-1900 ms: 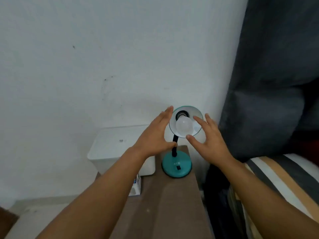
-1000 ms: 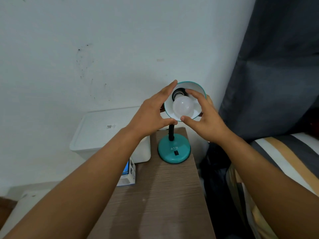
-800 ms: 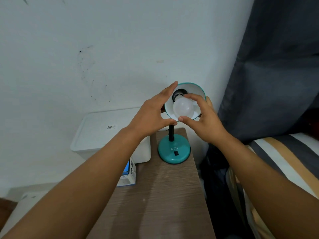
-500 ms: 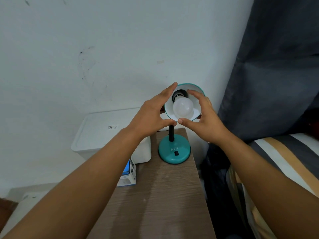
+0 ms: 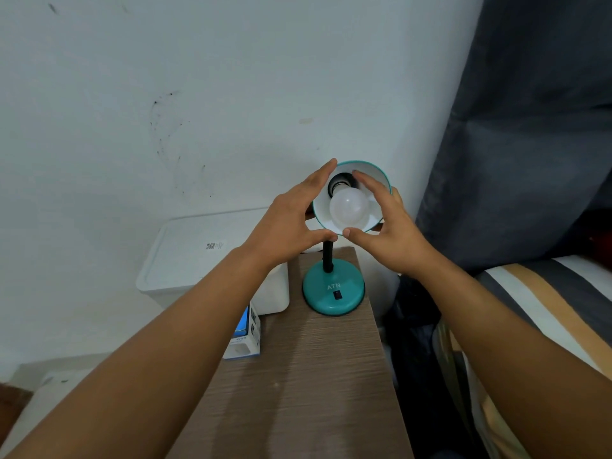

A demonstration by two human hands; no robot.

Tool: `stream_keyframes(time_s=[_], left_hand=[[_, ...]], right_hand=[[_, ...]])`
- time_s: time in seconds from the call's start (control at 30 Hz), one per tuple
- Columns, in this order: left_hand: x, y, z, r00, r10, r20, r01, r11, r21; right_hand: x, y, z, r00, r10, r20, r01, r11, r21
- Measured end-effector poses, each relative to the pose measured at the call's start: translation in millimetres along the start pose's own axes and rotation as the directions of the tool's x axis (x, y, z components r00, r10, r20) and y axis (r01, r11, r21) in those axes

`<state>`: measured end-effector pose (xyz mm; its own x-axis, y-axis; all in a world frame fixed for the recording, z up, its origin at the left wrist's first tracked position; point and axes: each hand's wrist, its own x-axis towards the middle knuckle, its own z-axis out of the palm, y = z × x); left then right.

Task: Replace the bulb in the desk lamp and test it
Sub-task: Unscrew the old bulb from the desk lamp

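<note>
Desk lamp (image 5: pixel 333 288): teal, round base w/ "ATN" lettering and black switch, black neck, teal shade (image 5: pixel 377 180) white inside, tipped to face the camera. Stands at far end of the desk (image 5: pixel 308 376), close to wall.

Bulb (image 5: pixel 348 208): white, globe-shaped, unlit, seated in the black socket at centre of shade.

Left hand (image 5: pixel 288 226): fingers straight, spread along left side of shade; fingertips at upper left rim, thumb under lower rim. Holds the shade from outside; not on the bulb.

Right hand (image 5: pixel 394 230): fingers bent and reaching into the shade from the right, one fingertip near the socket above the bulb, thumb at lower rim just below the bulb. Thumb tips of both hands nearly meet under the shade. Whether right fingers actually touch the bulb: can't tell.

Desk: brown wood-grain top, narrow, runs from viewer toward wall.

Small box (image 5: pixel 246 336): blue and white carton, on left edge of desk, partly hidden by left forearm.

White bin (image 5: pixel 198 256): lidded plastic container w/ small code label on lid, left of desk, against wall.

Wall (image 5: pixel 198 94): white, dark scuff marks upper left of lamp.

Curtain (image 5: pixel 530 127): dark grey, right side.

Bed (image 5: pixel 546 303): striped cover, grey/white/tan, lower right.
</note>
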<state>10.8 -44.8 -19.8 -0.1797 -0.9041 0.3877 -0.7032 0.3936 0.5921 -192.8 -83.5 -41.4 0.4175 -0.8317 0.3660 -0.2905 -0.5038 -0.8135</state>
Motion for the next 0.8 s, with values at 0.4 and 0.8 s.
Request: stream_keyframes(time_s=[0.4, 0.8], left_hand=[[-0.6, -0.6, 0.7, 1.0, -0.01, -0.009, 0.011, 1.0, 0.011], [-1.3, -1.4, 2.4, 1.0, -0.017, -0.015, 0.017, 1.0, -0.001]], right_hand=[[1.3, 1.0, 1.8, 1.0, 0.013, -0.016, -0.014, 1.0, -0.006], [0.3, -1.3, 7.3, 0.996, 0.012, -0.088, -0.013, 1.0, -0.015]])
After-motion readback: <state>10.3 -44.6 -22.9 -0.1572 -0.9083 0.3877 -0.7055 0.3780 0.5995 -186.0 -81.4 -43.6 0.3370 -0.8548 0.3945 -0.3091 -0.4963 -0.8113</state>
